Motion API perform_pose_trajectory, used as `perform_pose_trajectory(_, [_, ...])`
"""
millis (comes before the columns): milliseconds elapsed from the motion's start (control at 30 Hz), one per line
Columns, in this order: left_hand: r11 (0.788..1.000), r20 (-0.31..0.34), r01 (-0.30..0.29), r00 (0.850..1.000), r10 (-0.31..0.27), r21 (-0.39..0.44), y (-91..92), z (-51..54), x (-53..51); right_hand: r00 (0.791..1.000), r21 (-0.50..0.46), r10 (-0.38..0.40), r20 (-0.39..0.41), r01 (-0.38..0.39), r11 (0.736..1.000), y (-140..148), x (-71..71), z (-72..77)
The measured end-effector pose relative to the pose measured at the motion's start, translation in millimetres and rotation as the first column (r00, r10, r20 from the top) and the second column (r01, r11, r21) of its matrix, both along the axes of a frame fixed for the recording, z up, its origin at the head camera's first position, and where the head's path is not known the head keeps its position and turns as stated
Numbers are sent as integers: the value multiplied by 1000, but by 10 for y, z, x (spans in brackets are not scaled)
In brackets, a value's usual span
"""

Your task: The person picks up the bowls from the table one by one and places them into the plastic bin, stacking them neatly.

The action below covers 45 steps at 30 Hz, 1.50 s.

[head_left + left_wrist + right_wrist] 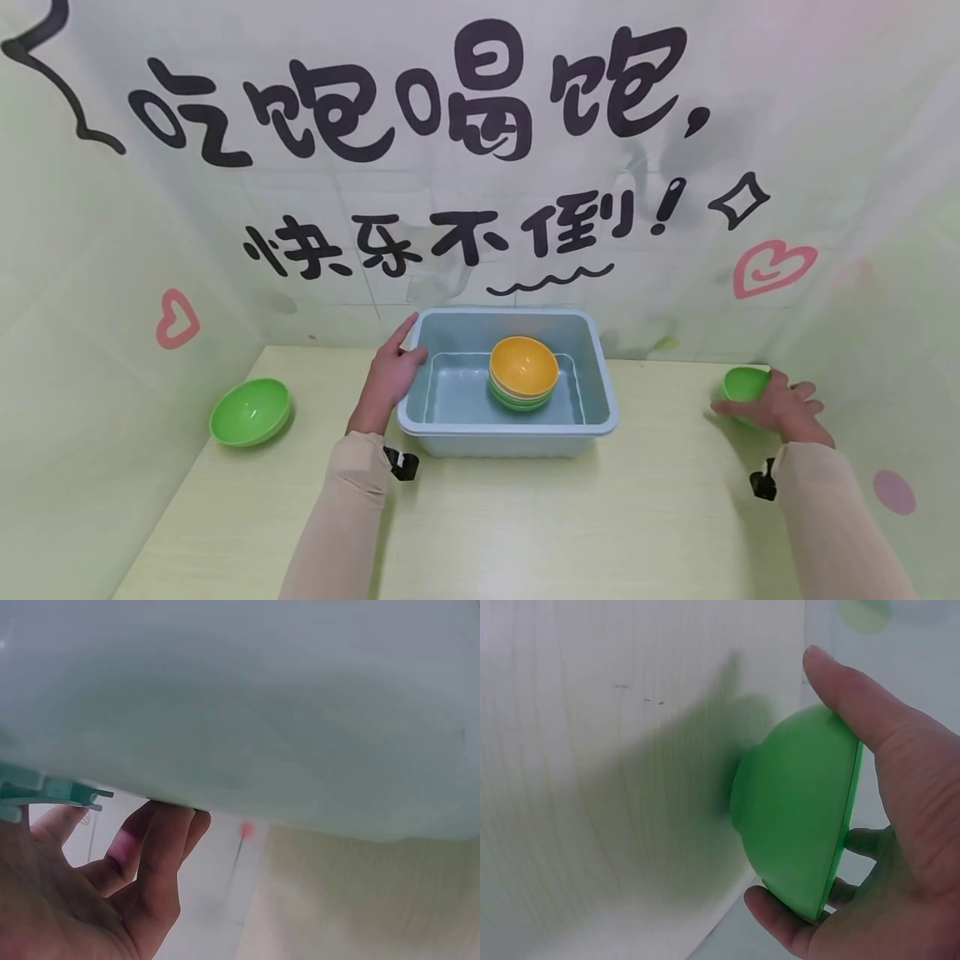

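Observation:
A light blue plastic basin point(506, 444) stands at the back of the table, and my left hand point(392, 373) grips its left rim. The left wrist view shows bent fingers point(161, 847) against the basin's wall point(247, 735). Inside the basin sits a stack of bowls, a yellow bowl point(524, 365) on top and green point(521, 405) at the bottom. At the right back corner my right hand point(783, 408) holds a small green bowl point(795, 802) across its rim, thumb on one side and fingers on the other. This bowl is upright, at or just above the table.
A wider green bowl point(251, 412) stands alone near the table's left edge. Printed fabric walls point(480, 183) close in the back and both sides of the wooden table point(510, 517).

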<state>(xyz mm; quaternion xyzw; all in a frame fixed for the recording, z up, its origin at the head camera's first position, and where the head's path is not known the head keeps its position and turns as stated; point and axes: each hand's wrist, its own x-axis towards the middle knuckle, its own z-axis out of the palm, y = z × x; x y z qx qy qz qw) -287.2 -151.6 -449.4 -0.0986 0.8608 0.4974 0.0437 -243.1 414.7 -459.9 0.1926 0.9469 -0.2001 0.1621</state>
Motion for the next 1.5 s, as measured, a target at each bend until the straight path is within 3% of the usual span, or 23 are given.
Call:
perform_pose_trajectory(700, [1000,-25,-4,1000,4,-9,-3,-13,-23,983,21,93,-157,-91,996,-87,-98,176])
perform_pose_trajectory(1000, [1000,-25,-8,1000,8,-3,-3,-19,-14,951,25,141,-274,-140,990,-273,-179,336])
perform_pose_trajectory(1500, [1000,-11,-6,1000,6,4,-3,-8,-8,897,9,148,-416,-159,987,-621,-238,605])
